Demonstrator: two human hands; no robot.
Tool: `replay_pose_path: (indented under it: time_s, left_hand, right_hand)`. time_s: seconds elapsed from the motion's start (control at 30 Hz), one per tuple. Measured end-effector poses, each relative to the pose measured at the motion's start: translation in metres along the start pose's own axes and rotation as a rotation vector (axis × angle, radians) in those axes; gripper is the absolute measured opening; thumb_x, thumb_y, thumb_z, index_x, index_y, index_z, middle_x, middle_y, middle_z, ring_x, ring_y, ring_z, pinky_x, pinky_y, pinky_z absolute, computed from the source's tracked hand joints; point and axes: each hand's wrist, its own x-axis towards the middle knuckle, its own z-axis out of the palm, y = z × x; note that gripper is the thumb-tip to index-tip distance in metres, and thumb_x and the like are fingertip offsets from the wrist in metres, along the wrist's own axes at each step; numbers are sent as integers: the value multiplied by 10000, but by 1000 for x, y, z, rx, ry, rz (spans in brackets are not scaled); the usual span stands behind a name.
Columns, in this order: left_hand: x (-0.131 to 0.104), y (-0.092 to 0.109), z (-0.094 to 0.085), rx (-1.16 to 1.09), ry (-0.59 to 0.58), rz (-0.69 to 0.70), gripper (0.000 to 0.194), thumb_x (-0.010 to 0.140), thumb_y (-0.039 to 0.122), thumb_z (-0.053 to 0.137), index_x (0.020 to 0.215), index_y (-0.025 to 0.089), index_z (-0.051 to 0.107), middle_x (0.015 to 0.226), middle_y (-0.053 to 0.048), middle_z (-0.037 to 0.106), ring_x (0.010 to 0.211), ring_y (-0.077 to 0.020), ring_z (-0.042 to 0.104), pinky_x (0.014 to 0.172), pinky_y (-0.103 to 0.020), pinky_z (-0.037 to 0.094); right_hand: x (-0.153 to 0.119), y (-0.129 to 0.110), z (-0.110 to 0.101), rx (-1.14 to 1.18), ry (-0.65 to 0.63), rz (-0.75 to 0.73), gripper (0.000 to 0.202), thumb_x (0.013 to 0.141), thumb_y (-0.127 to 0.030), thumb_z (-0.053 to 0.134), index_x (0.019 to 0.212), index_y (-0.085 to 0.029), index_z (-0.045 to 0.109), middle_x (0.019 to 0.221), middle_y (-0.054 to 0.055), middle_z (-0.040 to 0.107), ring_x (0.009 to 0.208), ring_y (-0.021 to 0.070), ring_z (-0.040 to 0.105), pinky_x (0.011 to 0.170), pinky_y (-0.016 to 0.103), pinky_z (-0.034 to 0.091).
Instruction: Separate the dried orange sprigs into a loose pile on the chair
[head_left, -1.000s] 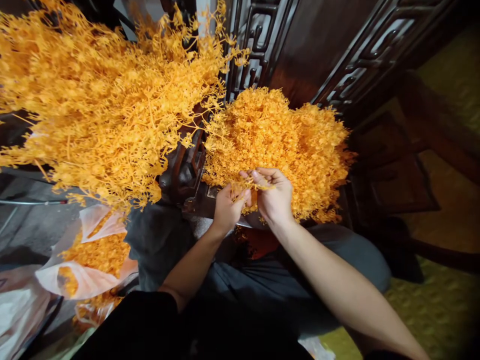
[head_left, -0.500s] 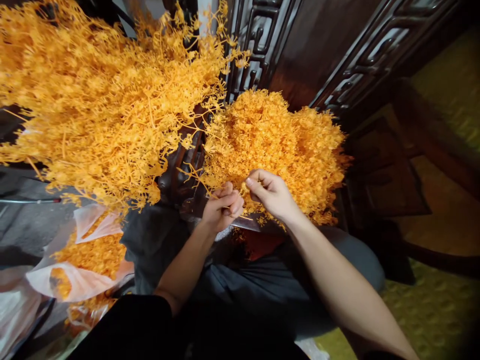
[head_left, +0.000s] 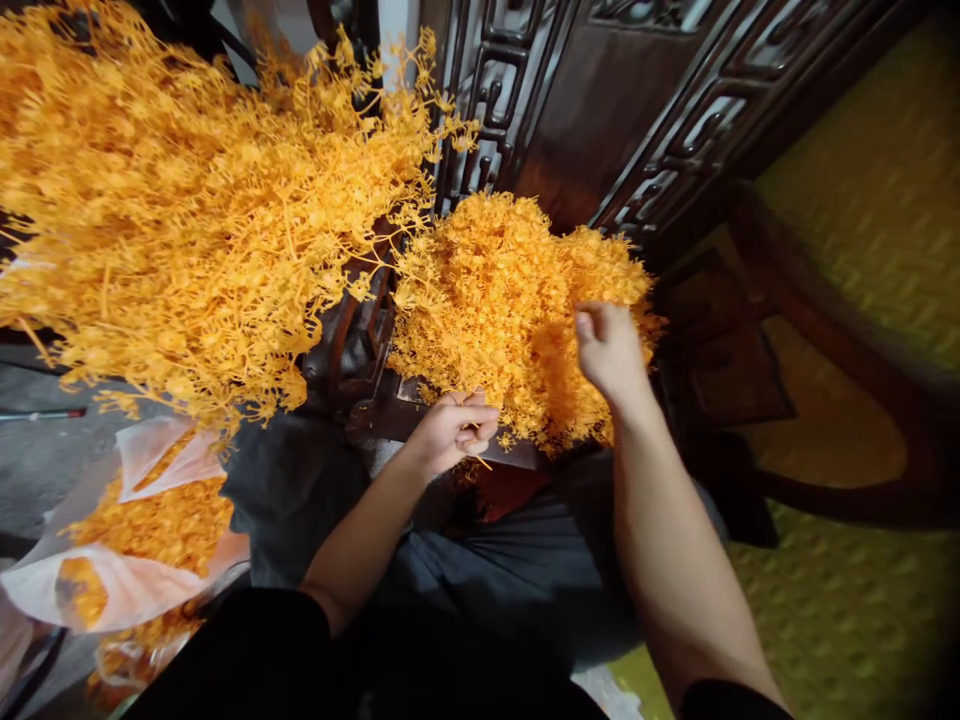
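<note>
The dark carved wood point(head_left: 592, 120) stands behind, and at the left the big orange mass point(head_left: 195, 220) of branching stems spreads widely. The smaller orange heap point(head_left: 495, 290) lies before the person, meeting or nearly meeting the mass's loose ends (I cannot tell which). At lower left, a white plastic bag point(head_left: 146, 585) holds more orange pieces. The right hand point(head_left: 611, 350) is over the heap's right part with its fingers curled; whether it grips something I cannot tell, as its far side is hidden. The left hand point(head_left: 454, 430), at the heap's near edge, is closed around a thin orange stem point(head_left: 485, 462). In my judgement, this stem could snap under too hard a pinch, and a brushing wrist could push heap pieces over the edge.
</note>
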Motion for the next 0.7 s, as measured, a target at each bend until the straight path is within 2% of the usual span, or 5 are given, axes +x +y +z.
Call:
replay_pose_path:
  time_s: [0.1,0.17,0.37,0.57,0.7]
  left_hand:
    - [5,-7,-3,48,26,31,419,772,182,733,666,196,328,552,43,492,408,-10,240,415,-175,135]
    - [6,-8,-4,46,28,33,425,766,183,736,658,196,326,555,42,494,410,-7,247,413,-173,138]
    - [7,-9,-5,34,66,7,400,732,177,748,682,198,351,554,49,477,407,-13,268,388,-161,117]
    - [-4,-1,-14,-80,-93,-176,472,736,105,713,680,214,258,504,59,394,397,-31,246,388,-171,62]
    - [-7,6,-11,-79,-181,-174,407,797,125,683,702,207,295,522,56,412,407,-37,203,398,-176,88]
  right_hand:
    - [-11,-23,12,-213,-143,-115,512,922,-571,563,1219,-168,674,1446,205,512,1399,380,449,1185,617,304]
    - [-20,-44,14,-129,-175,-240,472,971,-552,493,1243,-211,674,1470,157,514,1412,337,447,1191,579,317]
    - [-45,-94,18,158,-251,-376,203,914,-436,661,1008,-266,721,951,55,708,824,204,667,823,399,560]
    - [-1,-45,-19,557,610,-85,252,801,-408,756,724,-246,578,587,-33,547,443,131,472,486,320,491]
    - [5,-10,-29,346,323,124,220,791,-387,739,878,-190,695,739,46,680,625,216,671,689,440,603]
